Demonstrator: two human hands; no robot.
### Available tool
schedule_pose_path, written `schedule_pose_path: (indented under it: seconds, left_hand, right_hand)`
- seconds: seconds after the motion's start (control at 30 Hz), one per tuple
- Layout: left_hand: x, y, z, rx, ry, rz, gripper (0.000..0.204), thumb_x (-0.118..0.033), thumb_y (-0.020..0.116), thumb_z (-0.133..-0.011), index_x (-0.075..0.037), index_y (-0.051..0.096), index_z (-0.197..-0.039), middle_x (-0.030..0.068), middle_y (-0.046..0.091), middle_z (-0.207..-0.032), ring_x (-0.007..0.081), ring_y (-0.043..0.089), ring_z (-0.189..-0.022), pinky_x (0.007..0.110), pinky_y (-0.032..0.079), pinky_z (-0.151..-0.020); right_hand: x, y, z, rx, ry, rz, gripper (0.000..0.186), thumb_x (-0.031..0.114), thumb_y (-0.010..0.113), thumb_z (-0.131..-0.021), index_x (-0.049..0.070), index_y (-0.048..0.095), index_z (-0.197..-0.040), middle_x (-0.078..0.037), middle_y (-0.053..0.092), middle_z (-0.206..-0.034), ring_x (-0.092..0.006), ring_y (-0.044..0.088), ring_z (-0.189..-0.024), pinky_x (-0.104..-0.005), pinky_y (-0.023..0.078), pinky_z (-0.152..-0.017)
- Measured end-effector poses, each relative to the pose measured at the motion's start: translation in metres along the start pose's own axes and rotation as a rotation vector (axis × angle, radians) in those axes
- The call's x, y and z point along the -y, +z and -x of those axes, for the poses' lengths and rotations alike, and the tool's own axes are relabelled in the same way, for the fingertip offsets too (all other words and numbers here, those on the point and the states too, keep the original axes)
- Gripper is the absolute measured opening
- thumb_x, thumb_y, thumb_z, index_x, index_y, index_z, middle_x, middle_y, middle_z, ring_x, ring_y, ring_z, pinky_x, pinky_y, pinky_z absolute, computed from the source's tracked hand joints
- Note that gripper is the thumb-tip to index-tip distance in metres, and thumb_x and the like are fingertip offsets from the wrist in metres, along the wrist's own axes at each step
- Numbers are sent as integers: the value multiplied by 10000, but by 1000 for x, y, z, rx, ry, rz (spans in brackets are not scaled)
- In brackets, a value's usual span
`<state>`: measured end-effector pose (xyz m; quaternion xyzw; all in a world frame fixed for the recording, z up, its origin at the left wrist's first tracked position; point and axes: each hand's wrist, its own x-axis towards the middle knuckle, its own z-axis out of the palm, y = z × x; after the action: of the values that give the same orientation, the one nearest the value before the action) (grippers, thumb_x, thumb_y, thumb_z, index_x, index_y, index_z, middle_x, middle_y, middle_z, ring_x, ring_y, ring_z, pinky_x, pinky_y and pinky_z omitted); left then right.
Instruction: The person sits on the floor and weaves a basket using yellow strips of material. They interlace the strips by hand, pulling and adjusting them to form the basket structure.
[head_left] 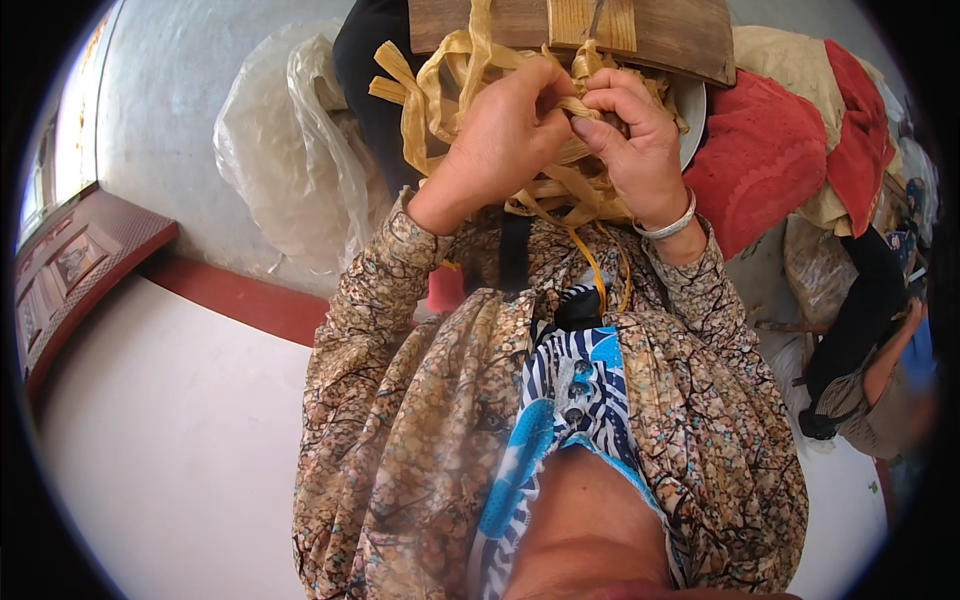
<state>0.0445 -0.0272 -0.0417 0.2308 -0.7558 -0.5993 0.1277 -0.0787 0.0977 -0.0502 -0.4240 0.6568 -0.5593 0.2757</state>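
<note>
Nearest the camera, a patterned brown shirt (pixel 420 440) with a blue and white zebra-print lining fills the lower middle of the view, and both sleeves rise from it toward the far side. Left hand (pixel 500 140) and right hand (pixel 640 140) meet just beyond the chest, both buried in a tangle of pale yellow fibre strips (pixel 450 90). Fingers of the left hand are curled shut around a bunch of strips; fingers (pixel 600 125) of the right pinch a strip tight where it touches the left thumb. A silver bangle (pixel 672 224) circles the right wrist. Loose strips loop out to the left and hang down toward the chest. Just beyond the hands sits a wooden board (pixel 680 35). Red cloth (pixel 760 150) lies to the right, clear plastic bags (pixel 290 150) to the left against the wall
</note>
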Motion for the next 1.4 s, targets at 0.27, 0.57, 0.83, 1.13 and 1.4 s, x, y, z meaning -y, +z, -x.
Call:
schedule_pose_path:
  seconds: [0.27, 0.57, 0.83, 1.13, 1.4]
  left_hand:
    - [-6, 9, 1, -235, 125, -197, 139, -34, 625, -783, -18, 554, -902, 139, 605, -828, 354, 590, -740, 401, 468, -627]
    - [-3, 12, 15, -175, 267, -97, 189, -16, 644, -763, -12, 572, -938, 132, 570, -813, 359, 582, -777, 401, 470, -645]
    - [-6, -10, 12, 135, 4, 257, 125, -111, 653, -901, -10, 589, -937, -12, 556, -785, 85, 533, -744, 236, 441, -637]
    - [6, -3, 17, 266, -363, 956, 190, -210, 598, -955, -88, 557, -816, -85, 435, -663, 20, 319, -537, 197, 251, -487]
    - [7, -2, 39, 172, -297, 886, 143, -165, 606, -942, -64, 583, -842, -52, 471, -664, 62, 380, -539, 220, 301, -484]
  right_hand:
    - [-2, 1, 4, 118, 520, -1045, 260, 123, 574, -961, 35, 596, -1205, -9, 625, -1118, -111, 605, -969, -265, 504, -834]
    - [-7, -11, 14, 58, 501, -1005, 199, 65, 618, -920, 11, 637, -1111, -42, 642, -1085, -142, 638, -917, -301, 546, -789]
    - [-2, 2, 15, 58, 565, -1164, 111, 68, 665, -888, 20, 617, -975, -56, 657, -987, -151, 655, -836, -297, 561, -766]
    - [23, -8, 22, 149, 492, -627, 280, 17, 726, -818, 22, 565, -1047, -1, 619, -919, -67, 588, -829, -207, 502, -752]
    - [42, -40, 20, 281, 301, 80, 265, 16, 692, -796, 20, 573, -1032, -29, 575, -891, -101, 564, -814, -229, 479, -730]
